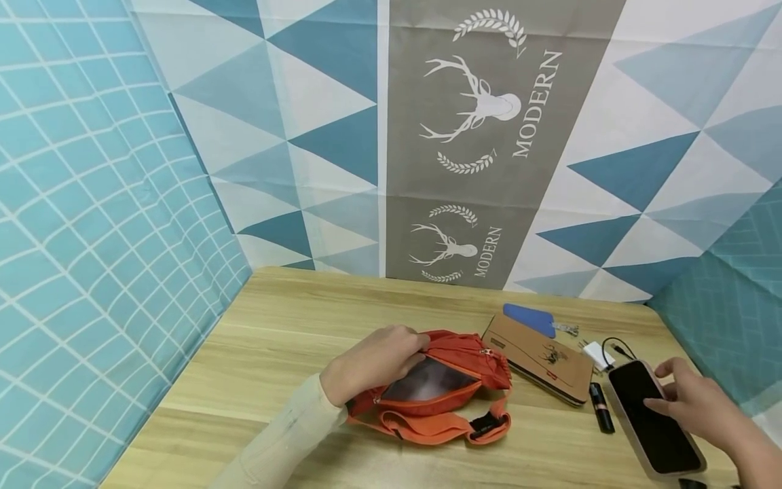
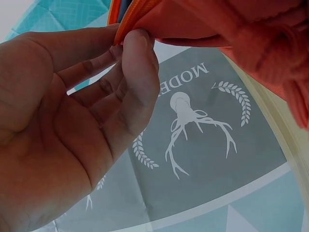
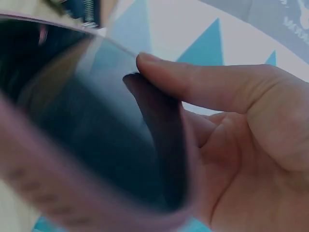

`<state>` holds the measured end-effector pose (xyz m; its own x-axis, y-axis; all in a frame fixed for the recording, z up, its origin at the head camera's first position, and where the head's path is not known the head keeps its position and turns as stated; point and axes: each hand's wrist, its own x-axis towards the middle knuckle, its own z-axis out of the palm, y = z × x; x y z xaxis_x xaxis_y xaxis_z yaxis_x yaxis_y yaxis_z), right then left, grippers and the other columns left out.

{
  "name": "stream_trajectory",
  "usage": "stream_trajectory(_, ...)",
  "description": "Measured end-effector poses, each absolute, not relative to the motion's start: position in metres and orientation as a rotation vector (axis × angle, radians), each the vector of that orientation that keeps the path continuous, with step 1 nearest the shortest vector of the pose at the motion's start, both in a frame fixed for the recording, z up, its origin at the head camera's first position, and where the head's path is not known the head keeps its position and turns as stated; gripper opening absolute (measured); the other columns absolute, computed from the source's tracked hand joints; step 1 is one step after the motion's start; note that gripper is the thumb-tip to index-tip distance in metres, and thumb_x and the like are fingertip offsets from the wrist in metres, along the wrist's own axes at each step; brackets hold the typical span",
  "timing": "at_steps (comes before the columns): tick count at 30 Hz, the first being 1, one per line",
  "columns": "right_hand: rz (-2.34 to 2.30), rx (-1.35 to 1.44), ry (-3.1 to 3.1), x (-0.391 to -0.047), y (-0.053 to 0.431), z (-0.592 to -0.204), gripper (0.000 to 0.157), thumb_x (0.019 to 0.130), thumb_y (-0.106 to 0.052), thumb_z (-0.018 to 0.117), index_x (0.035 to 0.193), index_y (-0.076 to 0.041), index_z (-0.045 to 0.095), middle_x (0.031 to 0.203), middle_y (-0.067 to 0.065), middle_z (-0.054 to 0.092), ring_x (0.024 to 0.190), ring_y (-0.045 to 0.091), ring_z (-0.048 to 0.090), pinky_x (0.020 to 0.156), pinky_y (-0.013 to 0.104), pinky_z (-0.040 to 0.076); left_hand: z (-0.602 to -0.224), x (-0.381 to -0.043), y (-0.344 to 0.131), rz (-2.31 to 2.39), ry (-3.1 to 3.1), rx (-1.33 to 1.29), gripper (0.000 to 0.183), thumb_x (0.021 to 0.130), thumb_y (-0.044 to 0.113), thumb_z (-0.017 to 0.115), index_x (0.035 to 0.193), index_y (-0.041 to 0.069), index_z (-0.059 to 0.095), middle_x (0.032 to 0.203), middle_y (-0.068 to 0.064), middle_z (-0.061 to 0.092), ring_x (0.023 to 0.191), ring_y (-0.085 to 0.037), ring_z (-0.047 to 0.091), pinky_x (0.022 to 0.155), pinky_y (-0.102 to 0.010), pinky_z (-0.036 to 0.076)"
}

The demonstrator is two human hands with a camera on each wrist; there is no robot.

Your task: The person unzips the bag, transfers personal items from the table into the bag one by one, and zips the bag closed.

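Note:
A red-orange waist bag [image 1: 470, 343] lies on the table with its zipped pocket open, the grey lining [image 1: 427, 382] showing. My left hand [image 1: 379, 360] pinches the rim of that pocket. In the left wrist view, thumb and fingers meet on the orange zipper edge [image 2: 129, 19]. Over on the right, my right hand [image 1: 702, 404] grips a smartphone [image 1: 650, 418] in a pink case by its side. Seen from the right wrist, the thumb lies over the dark screen [image 3: 101, 121] while the other fingers are partly hidden behind the phone. The bag's strap and black buckle [image 1: 487, 426] rest in front of it.
Beside the bag lies a brown wallet [image 1: 544, 356] with a deer print. Behind it is a blue card holder [image 1: 528, 320] with a metal clip. A white charger plug [image 1: 597, 355], black cable [image 1: 622, 348] and dark lipstick-like tube [image 1: 601, 407] sit near the phone. Patterned cloths enclose the table.

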<state>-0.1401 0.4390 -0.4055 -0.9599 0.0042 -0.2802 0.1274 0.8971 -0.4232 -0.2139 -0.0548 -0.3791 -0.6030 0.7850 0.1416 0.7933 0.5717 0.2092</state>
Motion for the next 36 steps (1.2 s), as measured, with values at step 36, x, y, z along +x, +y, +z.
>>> stream_trajectory(36,-0.701,-0.515,3.073,-0.116,0.338,-0.375,0.031,0.088,-0.005,0.074,0.088,-0.013,0.044,0.066,-0.012,0.047,0.055,-0.001,0.044,0.048,0.023,0.037,-0.378,-0.213,-0.057,-0.381,-2.75,-1.389,0.014,0.1,0.018,0.062,0.087,0.014,0.066,0.071,0.011,0.052,0.059,-0.004,0.045,0.056,-0.018,0.038)
